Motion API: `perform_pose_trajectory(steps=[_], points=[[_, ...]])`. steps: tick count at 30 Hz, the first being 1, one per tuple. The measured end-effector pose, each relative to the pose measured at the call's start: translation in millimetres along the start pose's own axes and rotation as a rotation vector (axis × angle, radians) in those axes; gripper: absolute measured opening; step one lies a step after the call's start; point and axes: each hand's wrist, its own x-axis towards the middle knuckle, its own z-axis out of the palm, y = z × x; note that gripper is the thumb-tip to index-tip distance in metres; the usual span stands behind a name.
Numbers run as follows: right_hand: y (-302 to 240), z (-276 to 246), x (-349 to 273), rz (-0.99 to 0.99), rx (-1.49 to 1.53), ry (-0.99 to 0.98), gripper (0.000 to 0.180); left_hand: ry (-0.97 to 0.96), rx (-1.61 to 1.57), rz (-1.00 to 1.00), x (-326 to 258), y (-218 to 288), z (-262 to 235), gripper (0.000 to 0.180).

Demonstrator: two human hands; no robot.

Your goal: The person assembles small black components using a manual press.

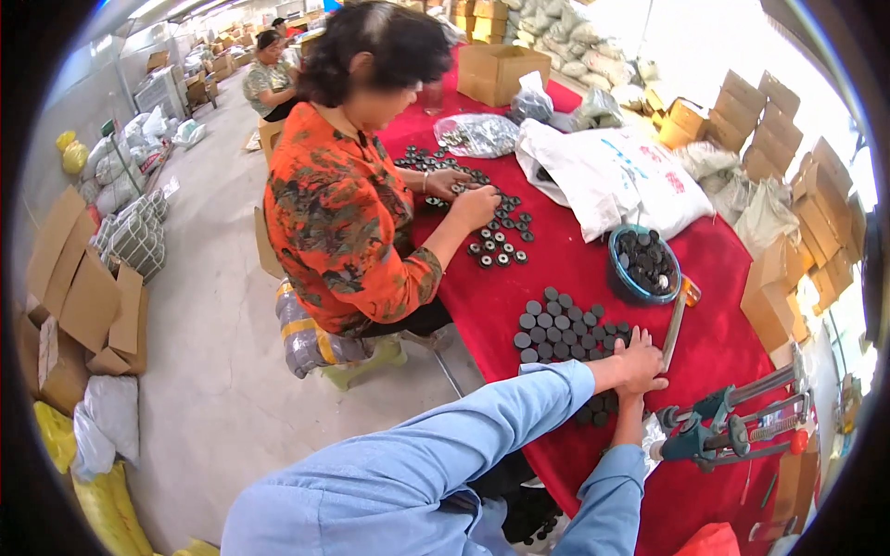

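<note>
My left hand [638, 363] lies at the right edge of a group of flat black round discs [563, 326] on the red-covered table [547, 250]. Its fingers are stretched out and spread, with no object visible in them. Crossing beneath it from the lower edge comes my right hand [630, 404]; only its wrist part shows, and its fingers are hidden behind the left. More black discs [596, 408] lie just left of the right wrist. Beyond both hands stands a blue bowl [614, 278] holding small black parts.
A green metal hand-operated tool [709, 428] with a red knob stands right of my hands. Beside the bowl lie an orange-handled item [690, 293] and a flat strip [674, 332]. A co-worker [343, 222] handles black ringed parts [494, 248] at left. A white sack [621, 181] lies farther back.
</note>
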Motion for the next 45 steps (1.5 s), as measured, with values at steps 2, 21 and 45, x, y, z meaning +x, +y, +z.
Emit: perform_pose_trajectory(steps=[2, 21, 45], points=[[2, -9, -23, 0.01, 0.062, -0.037, 0.087, 0.023, 0.03, -0.067, 7, -1, 1, 0.058], [-151, -189, -29, 0.019, 0.902, 0.168, 0.05, 0.092, -0.34, 0.186, -27, -39, -52, 0.034], [-226, -218, -166, 0.306, 0.131, 0.199, 0.089, 0.078, 0.303, -0.094, -198, -88, -78, 0.096]])
